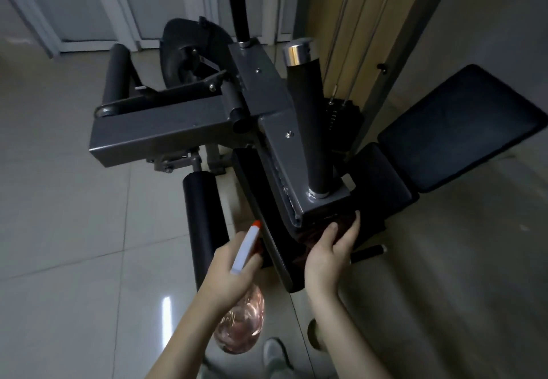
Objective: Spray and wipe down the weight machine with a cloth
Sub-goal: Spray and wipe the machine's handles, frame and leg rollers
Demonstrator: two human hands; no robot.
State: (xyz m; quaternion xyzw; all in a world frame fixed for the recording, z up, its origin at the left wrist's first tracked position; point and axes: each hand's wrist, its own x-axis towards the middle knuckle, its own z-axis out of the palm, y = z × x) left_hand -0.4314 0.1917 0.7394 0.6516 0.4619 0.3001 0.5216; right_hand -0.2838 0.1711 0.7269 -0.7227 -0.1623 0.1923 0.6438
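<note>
We are looking down on the weight machine (184, 123), whose grey steel beams meet in a cross above a pale tiled floor (74, 201). Our left hand (228, 272) is wrapped round the neck of a spray bottle (243, 319), fingers curled tight at the white spray head. The orange nozzle tip points up and forward toward the machine, and the clear, pinkish body of the bottle hangs below the wrist. The bottle is held in the air just left of the machine's near end and is not touching it. Our right hand (332, 254) holds a dark reddish-brown cloth (342, 226), with the thumb on one side and the fingers on the other. It presses the cloth against the near end face of the beam, right under the block where a dark post (311, 112) with a chrome cap stands. Most of the cloth is in shadow, so we cannot tell how it is folded. A black foam roller (204, 218) lies to the left of that beam, and a second roller (115, 73) sits at the far left. Black seat pads (456, 123) spread out to the right. The weight stack (341, 115) sits behind the post, with thin rods rising from it. A grey shoe (274, 352) shows at the bottom edge, between our forearms.
</note>
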